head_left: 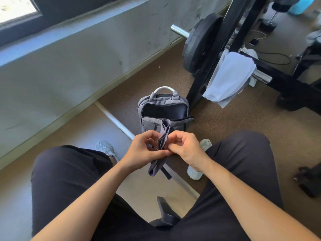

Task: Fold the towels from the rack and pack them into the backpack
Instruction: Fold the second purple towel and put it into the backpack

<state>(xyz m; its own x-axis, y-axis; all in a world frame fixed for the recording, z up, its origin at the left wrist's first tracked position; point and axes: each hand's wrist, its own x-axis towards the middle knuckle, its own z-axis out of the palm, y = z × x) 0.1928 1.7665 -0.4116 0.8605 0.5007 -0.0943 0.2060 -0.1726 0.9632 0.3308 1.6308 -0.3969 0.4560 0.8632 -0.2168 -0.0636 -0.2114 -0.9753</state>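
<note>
A small grey towel (163, 136), folded into a narrow upright bundle, is held between both hands above my knees. My left hand (147, 150) grips it from the left and my right hand (186, 148) pinches its edge from the right. Just beyond them on the floor stands a grey backpack (147, 105) with its main compartment unzipped and dark inside. A white towel (231, 75) hangs over a chrome bar of the black weight rack (232, 28) at the upper right.
A barbell weight plate (198, 44) leans on the rack beside the white towel. The wall and skirting run along the left. A white pipe (114, 119) lies on the floor. My legs in dark trousers and pale shoes frame the backpack. A dark object (309, 180) lies at right.
</note>
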